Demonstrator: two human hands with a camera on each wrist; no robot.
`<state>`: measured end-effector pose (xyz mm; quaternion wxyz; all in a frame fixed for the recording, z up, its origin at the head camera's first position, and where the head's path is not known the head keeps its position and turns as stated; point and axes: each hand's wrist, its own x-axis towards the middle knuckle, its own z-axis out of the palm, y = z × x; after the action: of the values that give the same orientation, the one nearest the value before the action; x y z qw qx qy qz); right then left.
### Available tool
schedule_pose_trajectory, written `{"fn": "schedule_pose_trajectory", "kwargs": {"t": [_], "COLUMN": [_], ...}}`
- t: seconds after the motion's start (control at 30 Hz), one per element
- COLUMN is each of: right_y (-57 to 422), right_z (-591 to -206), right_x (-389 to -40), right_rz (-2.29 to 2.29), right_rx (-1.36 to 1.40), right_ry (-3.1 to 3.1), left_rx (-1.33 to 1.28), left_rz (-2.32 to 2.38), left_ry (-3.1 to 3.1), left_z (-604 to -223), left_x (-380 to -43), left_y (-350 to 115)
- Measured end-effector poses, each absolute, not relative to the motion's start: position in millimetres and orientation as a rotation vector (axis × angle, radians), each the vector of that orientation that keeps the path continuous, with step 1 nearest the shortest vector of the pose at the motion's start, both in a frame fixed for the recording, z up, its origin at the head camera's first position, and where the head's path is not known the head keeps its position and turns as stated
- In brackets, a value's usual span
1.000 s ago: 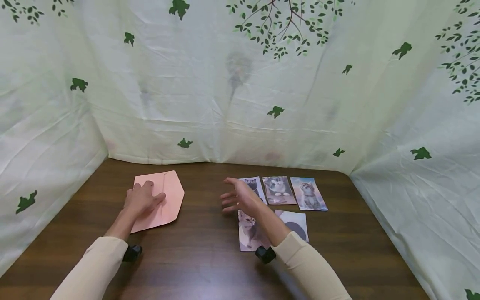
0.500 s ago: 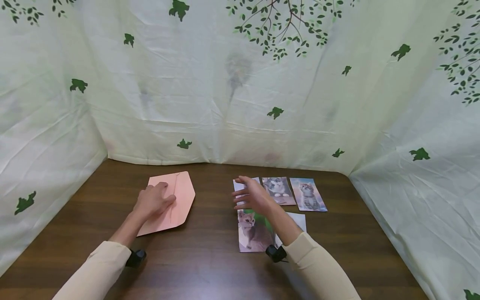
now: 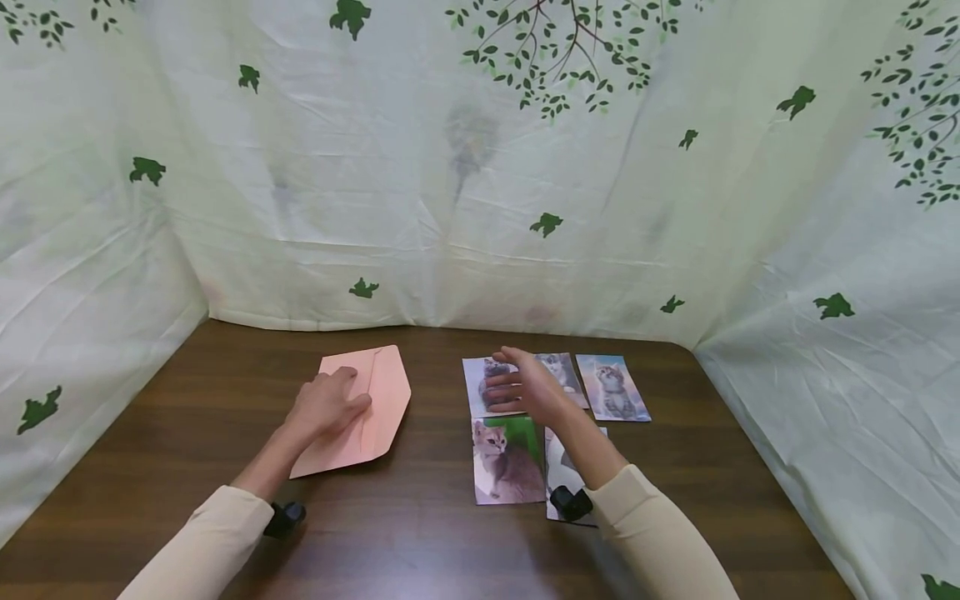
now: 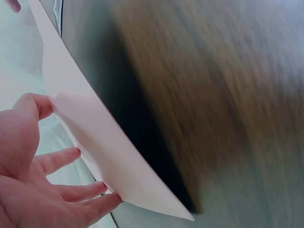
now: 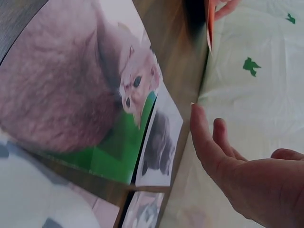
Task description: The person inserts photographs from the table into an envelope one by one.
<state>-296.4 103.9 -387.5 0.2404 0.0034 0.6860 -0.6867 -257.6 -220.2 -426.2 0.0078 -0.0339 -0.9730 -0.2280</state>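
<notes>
A pink envelope [image 3: 386, 404] lies at the left of the table, and my left hand [image 3: 326, 408] rests over its left part. In the left wrist view the spread fingertips [image 4: 97, 190] and thumb touch the face of the envelope [image 4: 90, 123], with dark shadow along its near edge. My right hand [image 3: 528, 387] hovers above several kitten photo cards, fingers extended and holding nothing. A card with a kitten on green [image 3: 510, 462] lies just nearer than the hand. Another card [image 3: 474, 379] and a grey-kitten card [image 3: 566, 367] are partly hidden behind it.
A blue-background kitten card [image 3: 613, 387] lies at the right of the group. The right wrist's black camera [image 3: 570, 503] partly covers a pale card [image 3: 558, 462]. The brown wooden table [image 3: 420, 467] ends at a white leaf-print curtain [image 3: 412, 208] behind and beside it.
The envelope and my left hand have moved right together. My right hand has shifted right over the cards, uncovering the green-background kitten card and the far-left one.
</notes>
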Motion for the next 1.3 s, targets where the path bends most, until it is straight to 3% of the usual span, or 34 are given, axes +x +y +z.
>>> {"fn": "schedule_pose_trajectory", "kwargs": {"t": [0.8, 1.3], "right_y": [205.4, 275.4], "right_z": [-360.9, -359.0], "right_x": [-302.6, -301.6], "right_rz": [-1.867, -1.883], "right_rx": [0.130, 0.221], "right_ry": [2.064, 2.148], "left_rx": [-0.298, -0.285], "left_rz": [-0.709, -0.750], "left_ry": [-2.994, -2.994], "left_z": [-429.0, -431.1], "left_x": [-258.8, -262.7], "left_y": [-173.7, -165.7]}}
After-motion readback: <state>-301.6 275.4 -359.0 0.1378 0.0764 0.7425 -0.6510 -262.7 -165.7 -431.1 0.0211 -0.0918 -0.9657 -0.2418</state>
